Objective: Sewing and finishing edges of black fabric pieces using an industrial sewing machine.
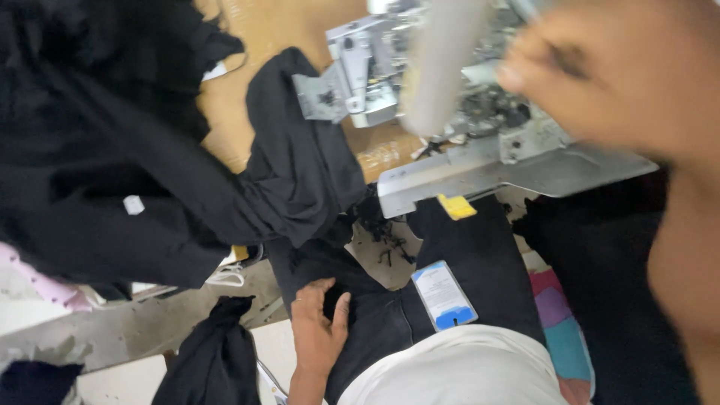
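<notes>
My left hand point(319, 330) rests low in the picture with its fingers spread on a black garment point(390, 315) lying across my lap. That black cloth runs up and drapes over the wooden table edge by a grey sewing machine point(487, 161). My right hand point(592, 71) is raised at the top right, close to the camera and blurred, above the machine. Its fingers are bent, and a dark smudge shows between them. Whether it holds anything is unclear.
A big heap of black cloth point(112, 150) with a small white label fills the left side. A pale blurred cylinder point(442, 60) stands before the machine. A white and blue card point(444, 295) hangs at my waist. Colourful cloth point(562, 330) lies at right.
</notes>
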